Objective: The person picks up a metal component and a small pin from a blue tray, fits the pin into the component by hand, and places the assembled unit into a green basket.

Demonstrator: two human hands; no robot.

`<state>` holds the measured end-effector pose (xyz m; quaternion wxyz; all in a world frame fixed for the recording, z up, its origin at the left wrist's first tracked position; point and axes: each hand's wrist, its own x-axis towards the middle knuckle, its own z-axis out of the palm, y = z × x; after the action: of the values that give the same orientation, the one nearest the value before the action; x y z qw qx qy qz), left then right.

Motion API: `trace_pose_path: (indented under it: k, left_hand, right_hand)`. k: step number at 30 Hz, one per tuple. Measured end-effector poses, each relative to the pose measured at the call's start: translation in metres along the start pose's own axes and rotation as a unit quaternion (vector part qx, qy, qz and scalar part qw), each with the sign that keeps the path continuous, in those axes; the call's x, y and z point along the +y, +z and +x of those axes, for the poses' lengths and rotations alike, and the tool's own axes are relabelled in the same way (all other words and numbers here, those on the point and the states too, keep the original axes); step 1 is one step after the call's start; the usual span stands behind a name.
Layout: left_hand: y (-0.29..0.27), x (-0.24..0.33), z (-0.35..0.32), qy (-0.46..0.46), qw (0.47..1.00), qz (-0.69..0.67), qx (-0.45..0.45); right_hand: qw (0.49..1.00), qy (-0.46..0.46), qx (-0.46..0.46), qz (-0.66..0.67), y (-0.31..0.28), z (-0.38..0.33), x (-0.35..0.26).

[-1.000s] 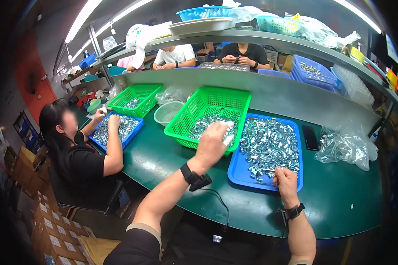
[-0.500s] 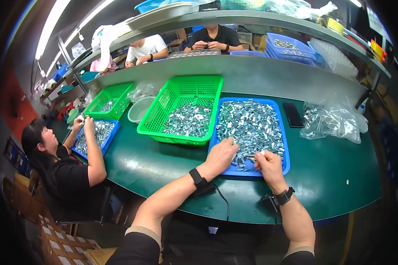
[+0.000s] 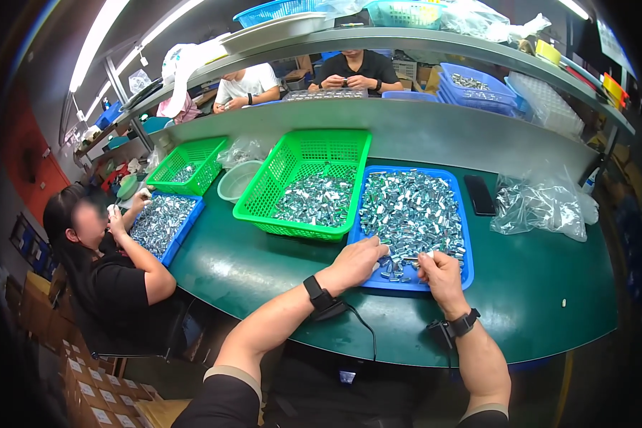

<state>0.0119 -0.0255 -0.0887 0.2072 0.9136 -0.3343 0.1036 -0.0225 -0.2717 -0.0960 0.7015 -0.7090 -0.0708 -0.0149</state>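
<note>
A blue tray full of small shiny metal tubular pieces lies on the green table in front of me. My left hand is at the tray's near left edge, palm down with fingers curled together; whatever its fingertips hold, if anything, is hidden. Over the near right part of the tray, my right hand pinches a small metal piece between thumb and forefinger. Something white shows at its fingertips. Both wrists wear black bands with a cable near each.
Left of the tray stands a green basket of similar pieces, then a pale round bowl. A phone and clear plastic bags lie right. A co-worker sits left at another blue tray. Beyond the metal partition, others sit.
The whole view has shifted slightly. My left hand has drawn a little left and nearer relative to the tray, while my right stays almost in place. The co-worker's hands have moved apart.
</note>
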Motion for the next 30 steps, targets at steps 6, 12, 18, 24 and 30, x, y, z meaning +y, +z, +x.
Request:
trace_pose_path:
  k: [6, 12, 18, 24, 30]
  left_hand:
    - [0.001, 0.002, -0.006, -0.017, 1.000, 0.002, 0.004]
    - [-0.003, 0.011, -0.013, -0.045, 0.997, -0.021, 0.057]
    - [-0.011, 0.020, -0.006, -0.056, 0.978, -0.176, 0.092]
    - [0.010, 0.031, -0.008, -0.120, 0.945, -0.293, 0.084]
    - [0.017, 0.031, -0.010, -0.076, 0.951, -0.281, 0.102]
  right_hand:
    - [1.000, -0.004, -0.004, 0.000, 0.002, -0.004, -0.001]
    - [1.000, -0.009, -0.004, -0.007, 0.002, -0.006, 0.000]
    - [0.995, -0.032, -0.007, -0.097, 0.002, -0.002, -0.003]
    - [0.994, -0.040, -0.035, -0.094, 0.003, -0.002, -0.004]
    - [0.988, -0.056, -0.029, -0.137, 0.007, -0.010, -0.004]
